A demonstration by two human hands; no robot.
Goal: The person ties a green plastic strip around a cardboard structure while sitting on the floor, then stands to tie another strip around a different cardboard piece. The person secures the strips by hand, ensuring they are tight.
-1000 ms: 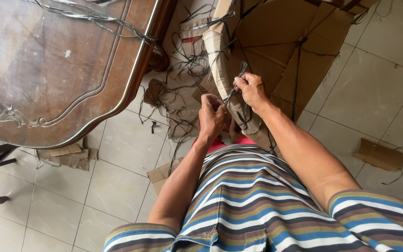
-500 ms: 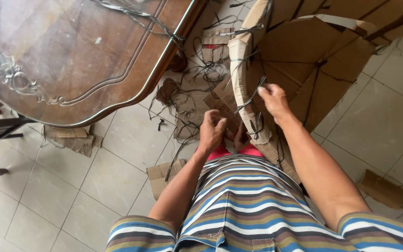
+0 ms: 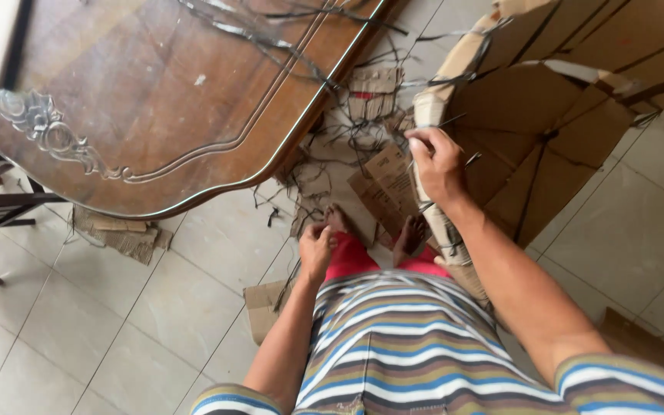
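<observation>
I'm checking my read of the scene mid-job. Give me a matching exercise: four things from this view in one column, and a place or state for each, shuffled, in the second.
Things:
1. right hand
2. left hand
3. wooden table
4. cardboard scraps

Places or states:
A. lying on the tiled floor in front of the bare feet
B. gripping the edge of the big cardboard structure
C. low, by the red shorts
D. upper left of the view, with thin dark strips lying on its top

Pairs: 1-B, 2-C, 3-D, 4-A
</observation>
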